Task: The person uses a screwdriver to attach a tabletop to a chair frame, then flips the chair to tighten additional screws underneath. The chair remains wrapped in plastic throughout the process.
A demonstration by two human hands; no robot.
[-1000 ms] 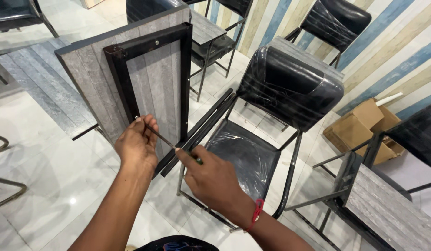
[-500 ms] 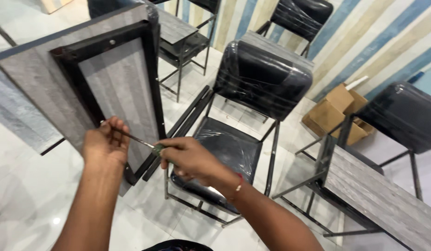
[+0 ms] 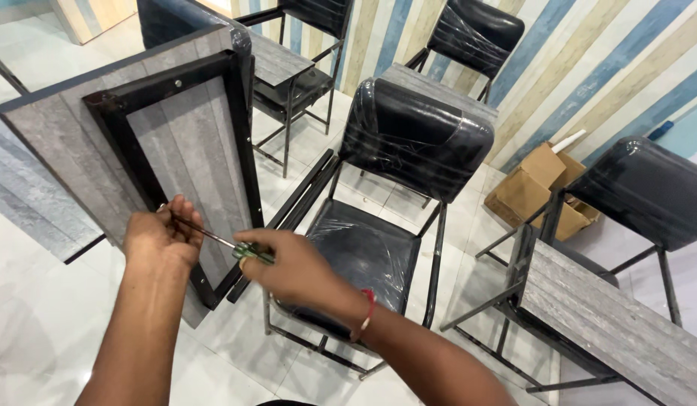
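To your left, bare tiled floor (image 3: 40, 316) gives open room beside the tilted grey tabletop (image 3: 70, 143). Straight ahead the wrapped black chair (image 3: 378, 225) blocks the way, its seat just beside your right hand (image 3: 288, 267). On your right, another desk (image 3: 612, 323) and a cardboard box (image 3: 540, 188) crowd the floor.

Classroom or training room being furnished: several plastic-wrapped black chairs (image 3: 416, 143) with grey wood-look writing tablets (image 3: 612, 323), white tiled floor (image 3: 33, 323), striped blue-beige wall (image 3: 589, 68), open cardboard box (image 3: 540, 184) far right.
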